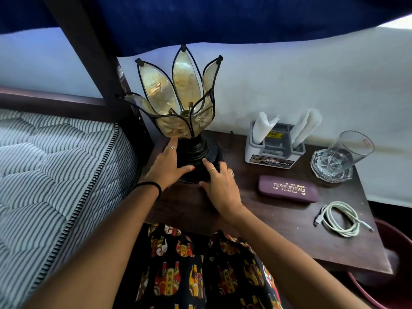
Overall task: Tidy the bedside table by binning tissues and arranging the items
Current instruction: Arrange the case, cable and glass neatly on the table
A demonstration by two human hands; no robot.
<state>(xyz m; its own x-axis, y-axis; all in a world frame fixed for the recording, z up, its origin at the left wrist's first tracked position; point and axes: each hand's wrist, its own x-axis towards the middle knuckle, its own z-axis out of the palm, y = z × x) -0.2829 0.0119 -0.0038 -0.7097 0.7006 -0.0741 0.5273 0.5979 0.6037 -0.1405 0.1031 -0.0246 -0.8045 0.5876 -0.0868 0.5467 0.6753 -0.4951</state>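
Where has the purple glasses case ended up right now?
In the head view, the glasses case lies flat on the bedside table, right of the hands, in front of the tissue holder, with the coiled white cable nearer the front edge.

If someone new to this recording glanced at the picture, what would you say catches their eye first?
The lamp with its petal-shaped glass shade stands out at the back left of the bedside table, with the left hand and right hand resting against its dark base. To the right sit a tissue holder, a glass, a purple glasses case and a coiled white cable.
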